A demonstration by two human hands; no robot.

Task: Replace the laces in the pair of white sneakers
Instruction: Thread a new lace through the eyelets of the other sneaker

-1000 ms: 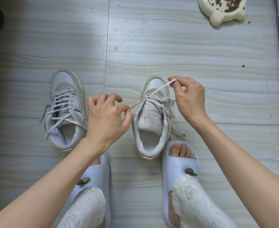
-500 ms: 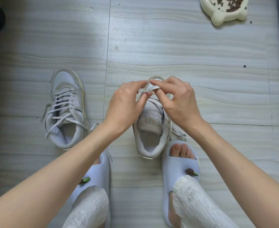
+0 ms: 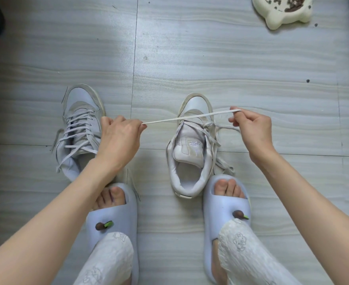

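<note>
A grey wood-grain floor point(image 3: 190, 58) is laid in wide planks, with seams running across and one dark seam running away from the viewer. A cream pet bowl point(image 3: 280, 15) is seen at the top right, cut by the frame edge — brown kibble is held inside, and a few stray pellets point(image 3: 307, 81) are scattered on the floor nearby. Two pale blue slides are worn — the left slipper point(image 3: 116, 214) and the right slipper point(image 3: 221, 202) — each fitted with a small brown-and-green charm. White patterned trouser legs point(image 3: 239, 254) are noted above them.
</note>
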